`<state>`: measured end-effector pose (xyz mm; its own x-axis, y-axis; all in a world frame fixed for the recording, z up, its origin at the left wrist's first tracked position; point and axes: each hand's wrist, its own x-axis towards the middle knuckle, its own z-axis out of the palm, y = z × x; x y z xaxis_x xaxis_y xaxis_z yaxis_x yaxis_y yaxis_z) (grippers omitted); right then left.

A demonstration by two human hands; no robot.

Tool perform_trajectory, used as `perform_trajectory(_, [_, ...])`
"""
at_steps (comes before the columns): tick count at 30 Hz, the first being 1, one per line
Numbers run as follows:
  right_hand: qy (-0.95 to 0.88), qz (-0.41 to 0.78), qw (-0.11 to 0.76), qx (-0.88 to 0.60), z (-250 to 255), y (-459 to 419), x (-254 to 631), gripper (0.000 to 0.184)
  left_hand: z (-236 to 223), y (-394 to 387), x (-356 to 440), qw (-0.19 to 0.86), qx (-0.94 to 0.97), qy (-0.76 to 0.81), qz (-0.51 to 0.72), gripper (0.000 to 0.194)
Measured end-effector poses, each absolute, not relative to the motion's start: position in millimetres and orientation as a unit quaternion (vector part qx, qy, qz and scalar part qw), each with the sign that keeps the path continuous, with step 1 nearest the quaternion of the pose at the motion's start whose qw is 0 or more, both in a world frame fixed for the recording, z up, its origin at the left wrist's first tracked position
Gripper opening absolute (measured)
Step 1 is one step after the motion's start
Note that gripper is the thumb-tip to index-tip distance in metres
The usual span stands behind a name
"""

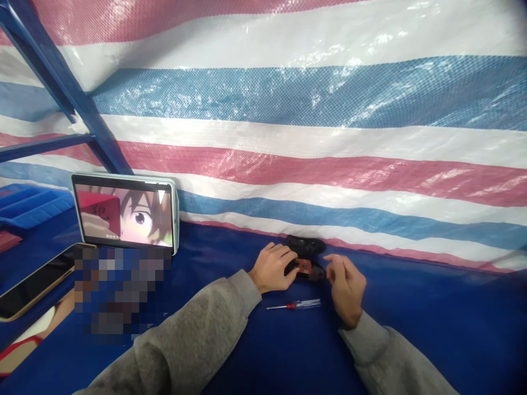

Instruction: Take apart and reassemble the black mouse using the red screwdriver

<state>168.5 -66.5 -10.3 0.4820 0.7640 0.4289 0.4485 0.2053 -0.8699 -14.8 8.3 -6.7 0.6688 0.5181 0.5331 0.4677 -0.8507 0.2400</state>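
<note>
My left hand (275,267) grips the left end of the black lower half of an opened computer mouse (316,272), its thumb and fingers closed about it. An orange-brown circuit board (303,266) shows inside that half. Just behind lies the black top shell (305,245), apart from it. At the right end of the mouse, my right hand (346,285) has its fingers curled into a pinch; whatever is between the fingertips is too small to make out. A screwdriver (302,304) with a clear and red handle lies in front of the mouse, its tip pointing left.
A tablet (176,219) playing a cartoon stands at the left back, with a phone (41,280) beside it. Blue trays (37,206) are at the far left. Striped plastic sheeting (288,99) hangs behind the blue tabletop (444,323). A blurred patch covers part of the left side.
</note>
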Motion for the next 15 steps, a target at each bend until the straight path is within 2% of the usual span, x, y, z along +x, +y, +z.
perform_trajectory(15, [-0.494,0.065,0.594,-0.631,-13,-61,179,0.033,-7,8,-14,0.035,0.911,0.272,0.308,0.022])
